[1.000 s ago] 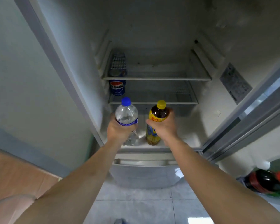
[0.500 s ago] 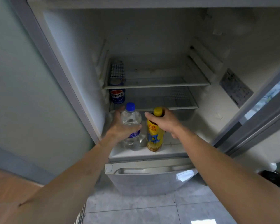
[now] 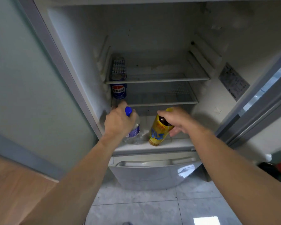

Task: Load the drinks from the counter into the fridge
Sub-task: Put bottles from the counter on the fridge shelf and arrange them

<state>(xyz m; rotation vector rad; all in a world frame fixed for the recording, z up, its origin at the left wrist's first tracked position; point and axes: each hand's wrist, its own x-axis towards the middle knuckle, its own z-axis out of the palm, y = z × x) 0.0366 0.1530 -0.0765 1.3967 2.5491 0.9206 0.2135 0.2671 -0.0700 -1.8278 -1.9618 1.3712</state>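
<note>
Fingers of both hands grasping bottles, seating them on fridge floor (image 3: 177, 144).
Left hand (image 3: 118, 121) wraps water bottle (image 3: 135, 130); right hand (image 3: 175, 118) holds tea bottle (image 3: 157, 133) near its neck, likely steadying both upright before release.

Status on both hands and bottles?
Left hand grips water bottle. Right hand grips tea bottle. Both at bottom shelf. Nothing blocking.

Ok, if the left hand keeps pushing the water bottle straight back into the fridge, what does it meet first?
Probably the Pepsi can behind the left hand and its water bottle, though the can seems to stand one shelf higher; depth is unclear.
</note>
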